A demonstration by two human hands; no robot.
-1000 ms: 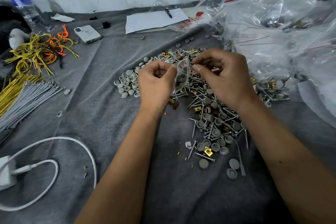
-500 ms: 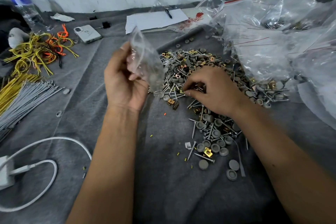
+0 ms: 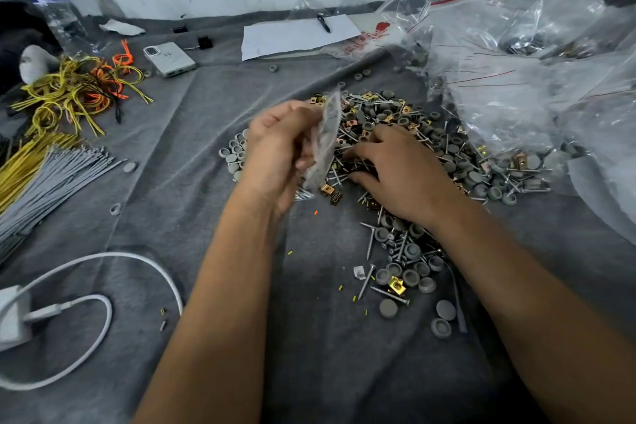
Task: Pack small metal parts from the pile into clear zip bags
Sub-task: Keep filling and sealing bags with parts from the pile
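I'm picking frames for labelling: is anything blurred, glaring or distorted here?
Head view: left hand and its bag are motion-blurred; right hand on the pile is sharper; glare on the bag heap; wide-angle bending at the edges; light soft, shadows faint.

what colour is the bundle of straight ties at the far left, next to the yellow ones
Grey. The bundle of straight ties shows clearly at the left edge of the head view.
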